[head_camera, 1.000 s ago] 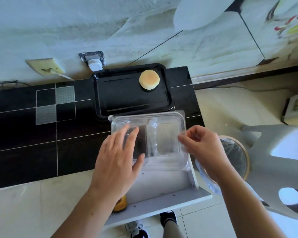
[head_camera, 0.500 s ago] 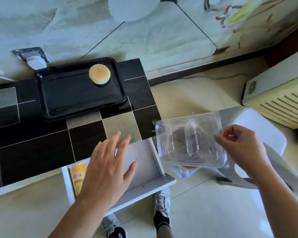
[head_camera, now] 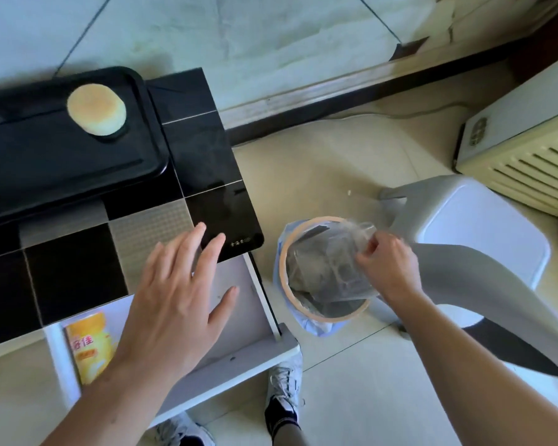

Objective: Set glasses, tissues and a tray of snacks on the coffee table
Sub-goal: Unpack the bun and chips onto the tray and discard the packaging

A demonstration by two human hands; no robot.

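1. While the black tiled worktop (head_camera: pixel 78 268) runs off the left edge, its right end stops short of the floor bin.
2. Against the wall on it sits the black tray (head_camera: pixel 62 162), its left part cut off, carrying one round pale cake (head_camera: pixel 96 110) near its back right corner.
3. Under the worktop's front edge a white drawer (head_camera: pixel 239 358) stands pulled out; a yellow can (head_camera: pixel 91 346) lies inside, partly hidden by the left forearm.
4. On the floor, the bin (head_camera: pixel 303 313) with its tan rim and pale liner holds the clear plastic container (head_camera: pixel 329 268), which is tilted, half in; its contents are hard to make out.
5. Over the drawer and worktop edge hovers the left hand (head_camera: pixel 178 300), fingers spread flat, holding nothing.
6. At the bin, the right hand (head_camera: pixel 388 268) pinches the container's right edge with curled fingers.
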